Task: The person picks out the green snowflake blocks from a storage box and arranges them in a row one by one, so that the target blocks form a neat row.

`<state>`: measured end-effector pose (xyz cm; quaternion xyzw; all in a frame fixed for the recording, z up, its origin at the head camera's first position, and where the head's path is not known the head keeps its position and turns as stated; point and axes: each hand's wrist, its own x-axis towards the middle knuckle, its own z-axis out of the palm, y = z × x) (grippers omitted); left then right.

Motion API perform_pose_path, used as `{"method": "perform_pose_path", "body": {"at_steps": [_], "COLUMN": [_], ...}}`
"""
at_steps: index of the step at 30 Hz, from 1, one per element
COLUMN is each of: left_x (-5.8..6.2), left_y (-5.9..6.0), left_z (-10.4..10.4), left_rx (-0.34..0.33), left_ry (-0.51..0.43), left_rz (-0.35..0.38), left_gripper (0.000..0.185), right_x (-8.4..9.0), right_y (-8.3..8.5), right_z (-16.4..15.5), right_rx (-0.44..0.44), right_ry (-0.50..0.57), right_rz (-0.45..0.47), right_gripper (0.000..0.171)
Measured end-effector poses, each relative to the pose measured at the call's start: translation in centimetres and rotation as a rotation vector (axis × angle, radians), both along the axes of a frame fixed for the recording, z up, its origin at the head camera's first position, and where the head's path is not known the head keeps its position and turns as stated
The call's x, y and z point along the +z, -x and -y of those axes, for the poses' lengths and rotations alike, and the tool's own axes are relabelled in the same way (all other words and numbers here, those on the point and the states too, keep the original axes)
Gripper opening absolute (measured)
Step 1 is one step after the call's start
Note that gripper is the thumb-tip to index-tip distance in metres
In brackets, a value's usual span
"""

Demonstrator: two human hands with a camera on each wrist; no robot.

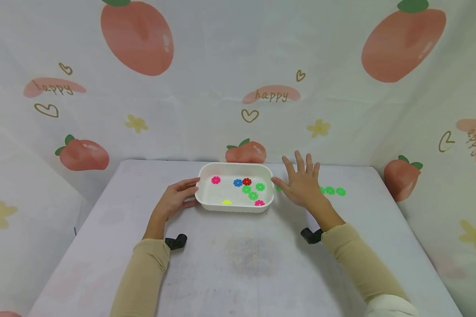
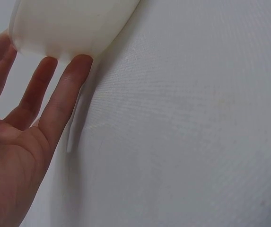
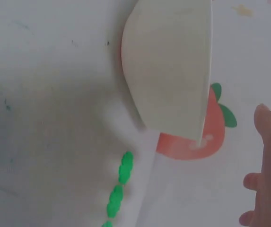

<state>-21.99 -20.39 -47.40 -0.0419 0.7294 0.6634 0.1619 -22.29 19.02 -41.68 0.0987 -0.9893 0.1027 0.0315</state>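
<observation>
Two hands are seen at either end of a white tray (image 1: pixel 206 200) set near the far edge of the desk (image 1: pixel 238 264), about midway between its left and right corners. The left hand (image 1: pixel 174 199) is laid against the tray's left end, its fingers (image 2: pixel 62 101) straight and touching the outer wall, nothing being gripped. The right hand (image 1: pixel 303 182) is held just beside the tray's right end, fingers spread wide and straight; whether the thumb meets the rim cannot be told.

Inside the tray, small flower-shaped discs are scattered: a pink disc (image 1: pixel 216 179) toward the far left, a blue disc (image 1: pixel 237 182) and a red disc (image 1: pixel 247 181) side by side, three green discs (image 1: pixel 253 195) close together, a yellow disc (image 1: pixel 226 202) and a second pink disc (image 1: pixel 259 203) against the near wall.

More green discs (image 1: pixel 335 191) are lined up on the desk toward its right edge, partly hidden behind the right hand. A strawberry-print backdrop (image 1: pixel 238 88) is hung behind.
</observation>
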Motion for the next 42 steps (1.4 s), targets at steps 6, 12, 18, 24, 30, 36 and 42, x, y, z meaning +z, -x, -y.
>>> {"method": "perform_pose_path", "body": {"at_steps": [6, 12, 18, 24, 30, 36, 42], "left_x": [0.0, 0.1, 0.0, -0.2, -0.2, -0.1, 0.1], "left_y": [0.0, -0.1, 0.0, 0.2, 0.1, 0.0, -0.1], "left_z": [-0.1, 0.0, 0.0, 0.1, 0.1, 0.0, 0.0], "left_rx": [0.001, -0.001, 0.001, 0.0, 0.002, 0.002, 0.006], "left_ry": [0.001, 0.002, -0.001, -0.012, -0.009, -0.014, -0.017], "left_rz": [-0.001, -0.004, -0.005, -0.004, -0.005, -0.009, -0.005], "left_gripper": [0.046, 0.048, 0.048, 0.046, 0.047, 0.05, 0.048], "right_x": [-0.5, -0.8, -1.0, -0.8, -1.0, -1.7, -1.9], "right_y": [-0.2, -0.4, -0.4, -0.5, -0.5, -0.1, 0.1], "right_z": [1.5, 2.7, 4.0, 5.6, 7.5, 9.3, 10.5], "right_rx": [0.021, 0.05, 0.093, 0.139, 0.191, 0.229, 0.282], "right_ry": [-0.004, 0.001, 0.021, 0.047, 0.081, 0.123, 0.254], "right_rz": [0.007, 0.016, 0.019, -0.012, -0.047, -0.104, -0.01], "right_gripper": [0.085, 0.084, 0.083, 0.084, 0.079, 0.077, 0.075]}}
